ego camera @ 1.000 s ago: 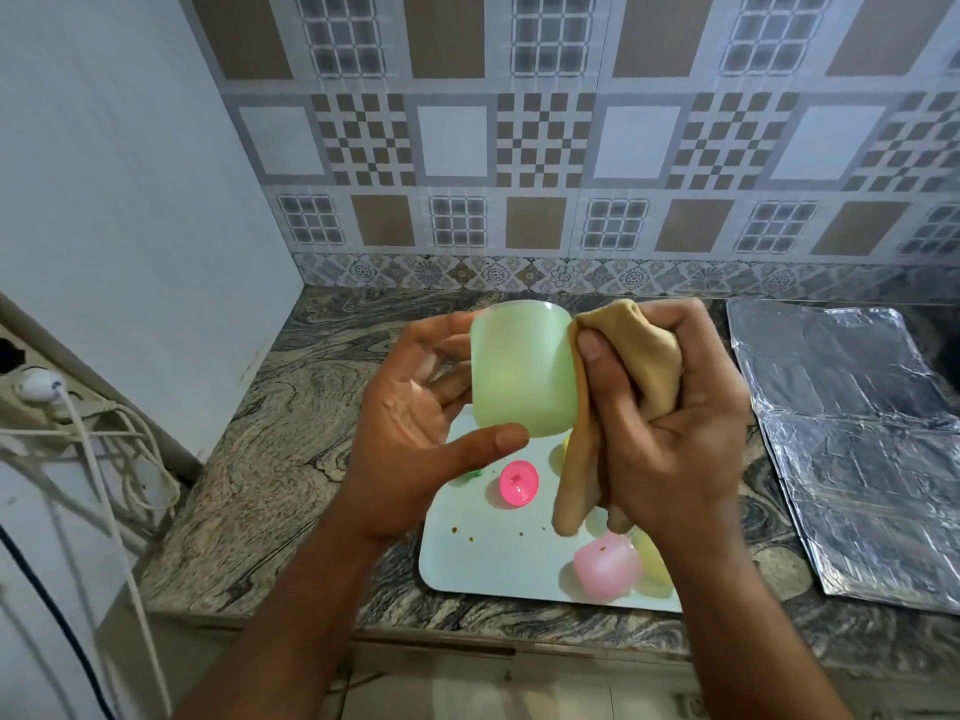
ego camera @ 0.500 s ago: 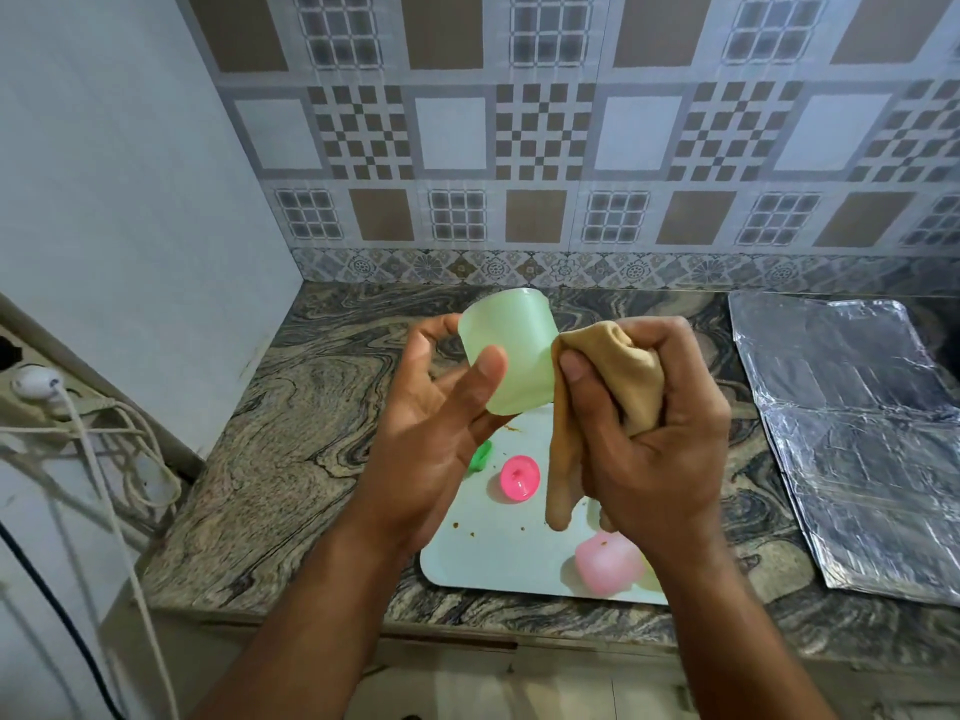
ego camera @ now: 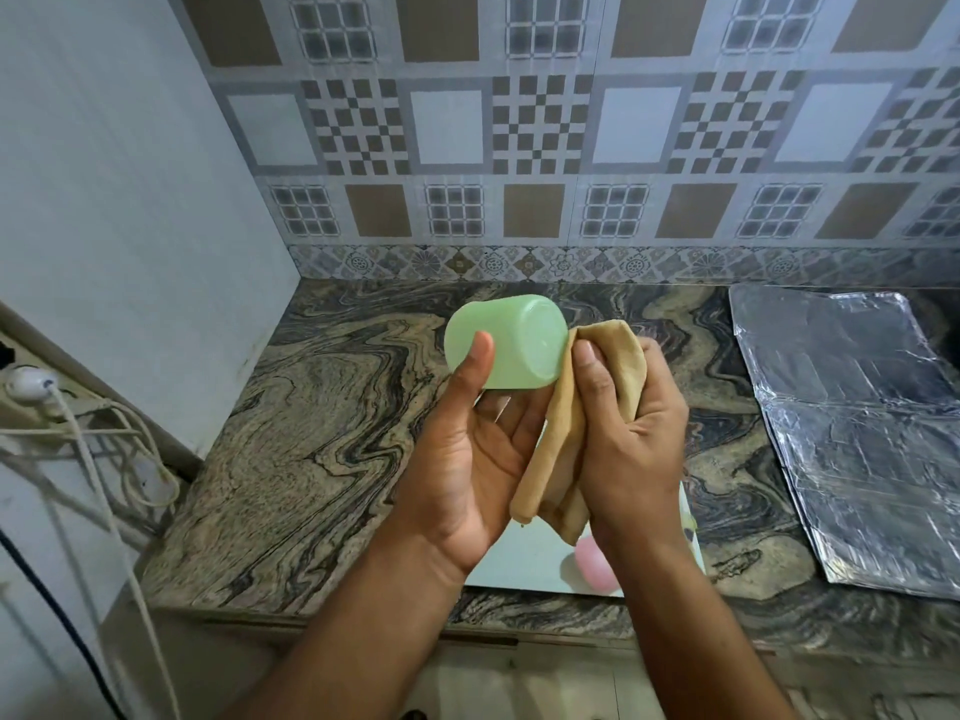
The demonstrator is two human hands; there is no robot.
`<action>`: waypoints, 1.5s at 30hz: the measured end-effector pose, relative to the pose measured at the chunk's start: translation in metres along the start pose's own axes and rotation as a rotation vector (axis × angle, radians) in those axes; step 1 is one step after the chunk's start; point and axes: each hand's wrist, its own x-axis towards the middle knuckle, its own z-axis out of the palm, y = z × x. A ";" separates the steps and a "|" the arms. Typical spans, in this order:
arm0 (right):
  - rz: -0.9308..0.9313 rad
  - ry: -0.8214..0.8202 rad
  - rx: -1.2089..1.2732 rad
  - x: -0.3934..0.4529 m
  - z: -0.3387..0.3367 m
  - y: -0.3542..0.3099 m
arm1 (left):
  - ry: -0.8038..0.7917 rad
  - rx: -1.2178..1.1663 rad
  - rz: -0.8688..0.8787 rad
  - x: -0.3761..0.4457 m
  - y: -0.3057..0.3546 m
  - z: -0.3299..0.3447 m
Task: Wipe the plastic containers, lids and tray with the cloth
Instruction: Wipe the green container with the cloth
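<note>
My left hand (ego camera: 467,470) holds a pale green plastic container (ego camera: 514,343) tilted on its side above the counter, thumb on its wall, its base turned toward the right. Bunched in my right hand (ego camera: 631,439) is a tan cloth (ego camera: 558,444), pressed against the container's base edge, with a tail hanging down between the hands. Below them lies the white tray (ego camera: 524,558), mostly hidden by my hands and arms. On it a pink container (ego camera: 592,561) shows partly, and a sliver of a yellow one (ego camera: 688,522) peeks out beside my right wrist.
The marbled stone counter (ego camera: 322,433) meets a tiled wall behind and a plain wall on the left. Crinkled foil sheets (ego camera: 852,423) cover the counter's right side. A plug with white cables (ego camera: 62,413) hangs at the far left.
The green container has been turned from upright onto its side and lifted higher. My left thumb now lies on its wall, and the cloth has shifted to its base. Both hands now cover the lids on the tray.
</note>
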 end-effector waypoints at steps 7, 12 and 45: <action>0.080 0.084 -0.010 -0.016 0.007 0.008 | 0.248 0.361 0.466 0.008 -0.016 0.002; 0.085 0.117 0.031 -0.018 0.006 0.005 | 0.153 0.683 0.729 0.008 -0.010 -0.012; 0.016 -0.056 -0.233 -0.018 -0.021 0.041 | 0.480 1.778 0.141 -0.040 -0.022 -0.272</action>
